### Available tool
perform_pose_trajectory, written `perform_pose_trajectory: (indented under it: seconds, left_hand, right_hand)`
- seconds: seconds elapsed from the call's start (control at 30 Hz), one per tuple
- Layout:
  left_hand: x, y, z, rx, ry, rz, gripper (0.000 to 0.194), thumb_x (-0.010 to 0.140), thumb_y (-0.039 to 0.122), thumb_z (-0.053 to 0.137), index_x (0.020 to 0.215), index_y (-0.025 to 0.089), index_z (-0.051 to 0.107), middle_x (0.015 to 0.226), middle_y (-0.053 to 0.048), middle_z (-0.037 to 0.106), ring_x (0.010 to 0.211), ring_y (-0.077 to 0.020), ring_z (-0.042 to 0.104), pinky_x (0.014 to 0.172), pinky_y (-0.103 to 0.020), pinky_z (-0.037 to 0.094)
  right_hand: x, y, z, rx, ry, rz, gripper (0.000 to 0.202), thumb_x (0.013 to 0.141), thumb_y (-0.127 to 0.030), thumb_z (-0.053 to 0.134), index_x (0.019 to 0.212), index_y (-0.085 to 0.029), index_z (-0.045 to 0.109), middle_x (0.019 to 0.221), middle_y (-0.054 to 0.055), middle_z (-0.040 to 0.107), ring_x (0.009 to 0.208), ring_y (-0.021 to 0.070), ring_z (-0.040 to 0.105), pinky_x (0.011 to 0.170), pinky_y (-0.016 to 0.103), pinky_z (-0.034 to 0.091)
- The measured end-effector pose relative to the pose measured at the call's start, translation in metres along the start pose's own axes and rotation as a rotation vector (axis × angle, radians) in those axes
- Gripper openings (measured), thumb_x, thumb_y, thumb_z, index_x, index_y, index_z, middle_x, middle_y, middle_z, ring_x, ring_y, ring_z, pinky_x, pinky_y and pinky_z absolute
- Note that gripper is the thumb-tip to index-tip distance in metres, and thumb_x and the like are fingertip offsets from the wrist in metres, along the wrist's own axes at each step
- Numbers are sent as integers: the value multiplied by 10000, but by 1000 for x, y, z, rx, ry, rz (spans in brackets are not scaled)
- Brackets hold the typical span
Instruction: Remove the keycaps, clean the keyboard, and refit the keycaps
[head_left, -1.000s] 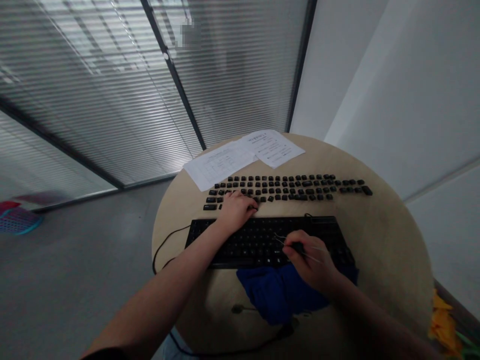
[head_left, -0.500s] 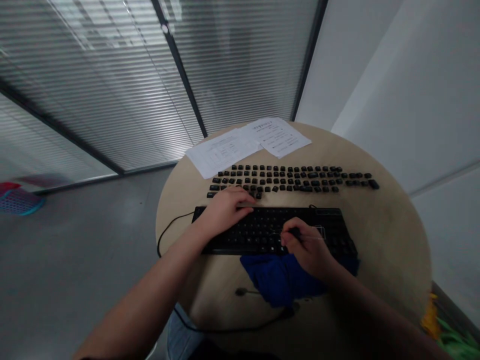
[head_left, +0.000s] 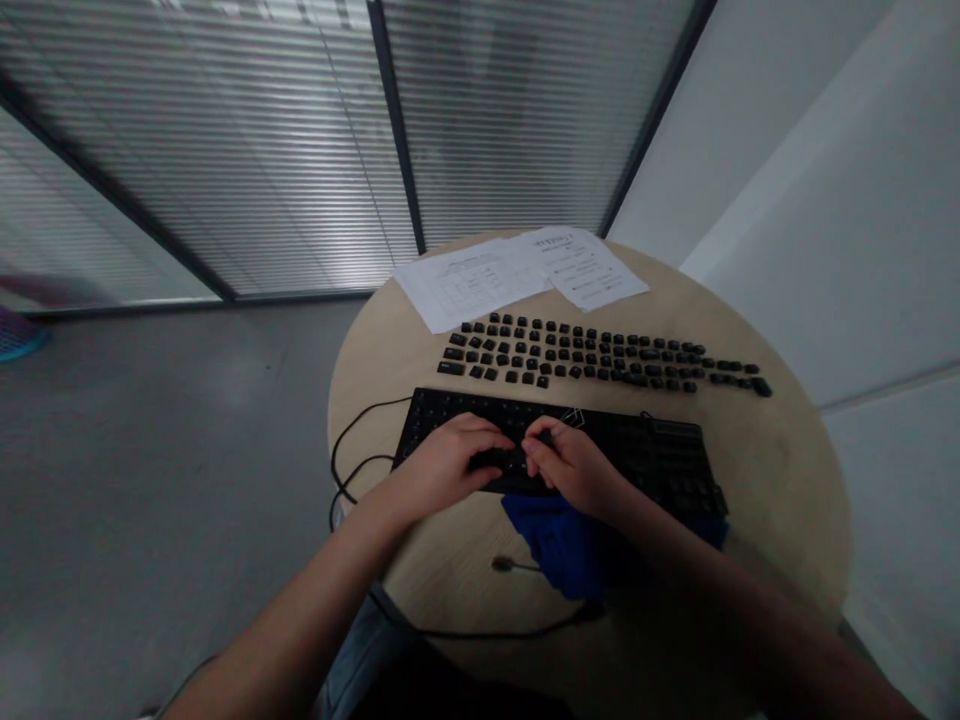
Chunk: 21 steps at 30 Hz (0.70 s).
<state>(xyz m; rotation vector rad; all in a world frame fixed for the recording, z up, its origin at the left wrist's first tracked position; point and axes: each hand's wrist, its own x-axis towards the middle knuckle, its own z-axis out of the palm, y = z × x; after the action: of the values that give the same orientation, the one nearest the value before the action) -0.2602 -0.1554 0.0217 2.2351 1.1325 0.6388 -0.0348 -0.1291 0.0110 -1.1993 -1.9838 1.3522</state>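
Observation:
A black keyboard (head_left: pixel 615 440) lies on a round wooden table, tilted slightly. My left hand (head_left: pixel 450 460) rests over its middle-left part, thumb and fingers apart, with no object visible in them. Close beside it, my right hand (head_left: pixel 574 468) is closed on a small wire tool (head_left: pixel 574 417), whose pale wire loop sticks out above the fingers. The fingertips of both hands nearly meet over the keys. Behind the keyboard, loose black keycaps (head_left: pixel 534 350) are laid out in rows. A blue cloth (head_left: pixel 562 545) lies partly under the keyboard's front edge.
Printed papers (head_left: pixel 480 280) lie at the table's far edge. A small brush-like item (head_left: pixel 504 564) sits left of the cloth. A black cable (head_left: pixel 349 435) loops off the left edge. Window blinds (head_left: pixel 285 150) and a white wall (head_left: pixel 847 200) stand beyond.
My left hand has moved from beside the loose keycaps down onto the keyboard. My right hand has shifted left towards it, still holding the wire tool. The view has turned slightly.

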Motion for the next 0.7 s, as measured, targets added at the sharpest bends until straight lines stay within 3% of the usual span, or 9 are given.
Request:
perform_pose_trajectory:
  seconds: [0.13,0.33,0.5,0.7]
  left_hand:
    - [-1,-1,1,-29,24,13,292,851,158,706,1138,214,711,1108,-61,715,1072,-222,626,982,-399,504]
    - [0,-2,4,-46,40,22,301,859,167,696,1156,216,712,1099,-64,716,1066,-221,631,978,-402,506]
    - [-1,-3,3,-34,53,17,321,846,157,710,1161,218,712,1109,-65,713,1071,-224,634,977,-405,508]
    - [2,1,-1,-66,66,34,268,848,202,755,1112,190,711,1081,-55,730,1032,-205,650,944,-361,502]
  right_hand:
    - [-6,-8,0,-234,-23,-71,134,966,-310,553,869,-223,588,646,-30,661,544,134,589,591,257,418]
    - [-17,-8,6,-474,-37,-257,91,957,-294,588,900,-231,621,846,28,718,730,184,676,686,286,446]
    - [-20,6,8,-345,47,-206,112,960,-307,555,885,-234,597,737,1,685,606,158,636,628,276,443]
    - [-22,13,8,-24,170,-164,167,980,-346,506,861,-237,548,635,-25,632,514,130,579,547,246,439]
